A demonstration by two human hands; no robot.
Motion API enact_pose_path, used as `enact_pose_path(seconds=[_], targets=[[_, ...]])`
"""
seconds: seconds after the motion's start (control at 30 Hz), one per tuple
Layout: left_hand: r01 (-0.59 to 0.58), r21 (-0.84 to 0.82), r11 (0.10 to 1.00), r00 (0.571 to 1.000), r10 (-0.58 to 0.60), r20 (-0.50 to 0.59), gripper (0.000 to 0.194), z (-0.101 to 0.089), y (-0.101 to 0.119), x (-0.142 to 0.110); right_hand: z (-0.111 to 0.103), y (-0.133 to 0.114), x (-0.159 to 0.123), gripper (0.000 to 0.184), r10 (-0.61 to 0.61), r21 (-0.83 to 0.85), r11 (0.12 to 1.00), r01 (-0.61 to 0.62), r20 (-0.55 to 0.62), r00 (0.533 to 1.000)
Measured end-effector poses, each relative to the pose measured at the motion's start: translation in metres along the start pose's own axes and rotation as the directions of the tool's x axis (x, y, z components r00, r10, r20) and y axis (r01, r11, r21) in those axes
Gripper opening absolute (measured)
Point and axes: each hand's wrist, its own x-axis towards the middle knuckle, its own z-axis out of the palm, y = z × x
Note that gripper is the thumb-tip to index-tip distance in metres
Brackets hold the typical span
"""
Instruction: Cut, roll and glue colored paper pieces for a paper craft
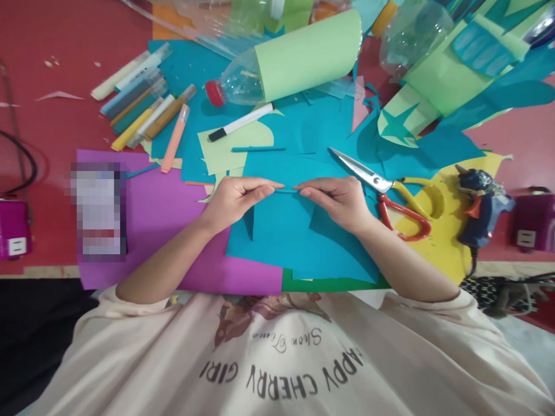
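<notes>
Where the fingertips nearly meet: the left hand point(247, 197) and the right hand point(340, 199) both pinch a thin blue strip point(287, 191), thumb against forefinger, with a short span bare between them.
Thin blue strip: held roughly level above the blue paper point(281, 231); whether it touches the sheet, and whether it is flat or rolled, I cannot tell.
Pinch: light, even pressure from both hands should serve best, since so slim a piece probably creases easily.
Thumbs: better set at matching height, so the span runs straight rather than twisting.
Pull: gentle at most; a hard tug could tear the piece or slip one end free.
Second strip point(259, 149): lies beyond the hands, near the white marker point(243, 121), and could serve as a guide for straightness.
Scissors point(378, 184): rest just beside the right hand; that wrist is best steered clear of the blades.
Glue gun point(483, 211): over the yellow paper point(437, 245), farther right, well apart from the fingers.
</notes>
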Motion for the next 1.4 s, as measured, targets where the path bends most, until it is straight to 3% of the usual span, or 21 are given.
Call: enact_pose_path(seconds=[0.33, 0.8, 1.13, 1.27, 1.4], targets=[[0.020, 0.025, 0.999, 0.999, -0.019, -0.035, 0.030, 0.0008, -0.0024, -0.0002, 0.0010, -0.0009, 0.0003, 0.022, -0.013, 0.048, 0.999, 0.016, -0.044, 0.999], [0.022, -0.055, 0.998, 0.996, -0.027, -0.088, 0.020, 0.0037, -0.0034, -0.0005, 0.0016, -0.0010, 0.0012, 0.014, 0.067, 0.189, 0.980, -0.057, -0.051, 0.996], [0.031, -0.084, 0.996, 0.999, -0.029, 0.017, 0.006, 0.0059, -0.0010, 0.0005, 0.0062, -0.0038, -0.0014, 0.012, 0.096, 0.213, 0.972, -0.101, 0.034, 0.995], [0.062, -0.050, 0.997, 0.997, -0.059, 0.052, 0.015, 0.0069, -0.0001, -0.0005, 0.0072, -0.0056, -0.0029, 0.012, 0.070, 0.224, 0.971, -0.079, 0.048, 0.996], [0.070, -0.002, 0.998, 0.998, -0.070, -0.001, 0.029, 0.0080, -0.0020, -0.0013, 0.0076, -0.0045, -0.0020, 0.011, 0.071, 0.239, 0.968, -0.079, 0.039, 0.997]])
